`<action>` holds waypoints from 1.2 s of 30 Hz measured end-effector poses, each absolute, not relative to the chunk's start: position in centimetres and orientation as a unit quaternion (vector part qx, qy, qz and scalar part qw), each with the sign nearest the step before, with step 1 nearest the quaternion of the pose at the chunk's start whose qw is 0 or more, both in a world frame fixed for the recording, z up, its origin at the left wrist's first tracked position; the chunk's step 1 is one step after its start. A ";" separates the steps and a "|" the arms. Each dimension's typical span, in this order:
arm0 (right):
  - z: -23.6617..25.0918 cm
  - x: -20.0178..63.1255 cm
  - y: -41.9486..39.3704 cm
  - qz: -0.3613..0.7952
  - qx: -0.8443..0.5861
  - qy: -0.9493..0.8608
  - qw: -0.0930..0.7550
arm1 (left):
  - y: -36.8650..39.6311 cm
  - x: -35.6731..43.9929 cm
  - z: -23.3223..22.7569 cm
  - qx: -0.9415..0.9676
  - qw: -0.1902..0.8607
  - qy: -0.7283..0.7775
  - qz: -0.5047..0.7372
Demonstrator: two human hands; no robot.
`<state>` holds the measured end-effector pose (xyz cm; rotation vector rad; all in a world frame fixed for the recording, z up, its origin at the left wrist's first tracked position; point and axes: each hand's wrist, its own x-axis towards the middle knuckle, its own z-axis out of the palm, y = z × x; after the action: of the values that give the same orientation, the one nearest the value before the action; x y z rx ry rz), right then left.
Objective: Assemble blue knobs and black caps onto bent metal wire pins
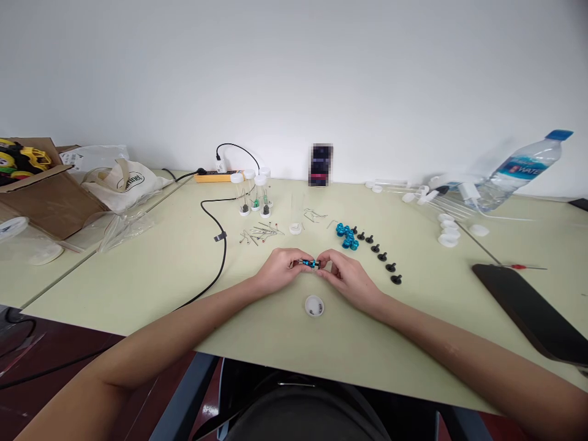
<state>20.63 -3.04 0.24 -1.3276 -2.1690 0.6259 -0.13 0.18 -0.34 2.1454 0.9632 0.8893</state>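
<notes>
"Dark clothing (303, 413) sits nearest, on the near side of the white dish (313, 300). What's held?"

"Just beyond the dish, the left hand (283, 269) pinches 1 blue part (309, 263); the right hand (345, 275) pinches 1 black part (318, 265) right beside it. Both hands have their fingertips nearly together."

"Are those 2 joined?"

"Too small to tell."

"Elsewhere on the bench (266, 324)?"

"Beyond the dish, rightward, blue pieces (351, 244) and a row of black pieces (383, 257); leftward, loose metal rods (261, 232)."
</notes>
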 end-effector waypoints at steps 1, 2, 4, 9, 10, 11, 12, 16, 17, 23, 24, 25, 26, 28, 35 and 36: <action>0.3 20.6 -3.1 0.227 -0.489 -0.801 0.258 | 0.2 -0.1 -0.3 0.812 0.309 0.365 0.336; 0.3 20.6 -3.1 0.224 -0.490 -0.802 0.258 | 0.2 -0.1 -0.3 0.811 0.309 0.365 0.336; 0.3 20.6 -3.1 0.223 -0.494 -0.800 0.257 | 0.2 -0.1 -0.4 0.811 0.310 0.365 0.337; 0.3 20.6 -3.0 0.232 -0.489 -0.800 0.260 | 0.2 -0.2 -0.4 0.812 0.308 0.365 0.337; 0.3 20.6 -3.0 0.228 -0.486 -0.803 0.260 | 0.2 -0.2 -0.4 0.812 0.308 0.364 0.336; 0.3 20.6 -3.0 0.224 -0.486 -0.804 0.259 | 0.2 -0.2 -0.4 0.812 0.308 0.364 0.336; 0.3 20.6 -3.0 0.224 -0.487 -0.804 0.259 | 0.2 -0.2 -0.4 0.813 0.308 0.364 0.335; 0.3 20.6 -3.1 0.241 -0.490 -0.796 0.260 | 0.2 -0.2 -0.3 0.812 0.305 0.366 0.336; 0.3 20.6 -3.1 0.241 -0.490 -0.797 0.259 | 0.2 -0.2 -0.3 0.812 0.305 0.366 0.336; 0.4 20.6 -3.1 0.247 -0.494 -0.793 0.258 | 0.2 -0.2 -0.4 0.812 0.305 0.365 0.337; 0.4 20.6 -3.1 0.250 -0.493 -0.792 0.258 | 0.2 -0.2 -0.4 0.812 0.305 0.366 0.337; 0.4 20.6 -3.1 0.250 -0.492 -0.793 0.258 | 0.2 -0.2 -0.4 0.812 0.304 0.366 0.337; 0.4 20.6 -3.1 0.245 -0.491 -0.796 0.257 | 0.2 -0.2 -0.4 0.812 0.304 0.367 0.337; 0.4 20.6 -3.1 0.233 -0.492 -0.799 0.254 | 0.2 -0.2 -0.4 0.812 0.305 0.367 0.337; 0.4 20.5 -3.1 0.229 -0.493 -0.801 0.252 | 0.2 -0.2 -0.3 0.813 0.307 0.365 0.333; 0.4 20.5 -3.1 0.225 -0.494 -0.801 0.252 | 0.2 -0.2 -0.3 0.813 0.307 0.366 0.333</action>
<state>20.52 -3.12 0.42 -1.3432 -2.1796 0.6133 -0.19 0.20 -0.29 2.1500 0.9680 0.8809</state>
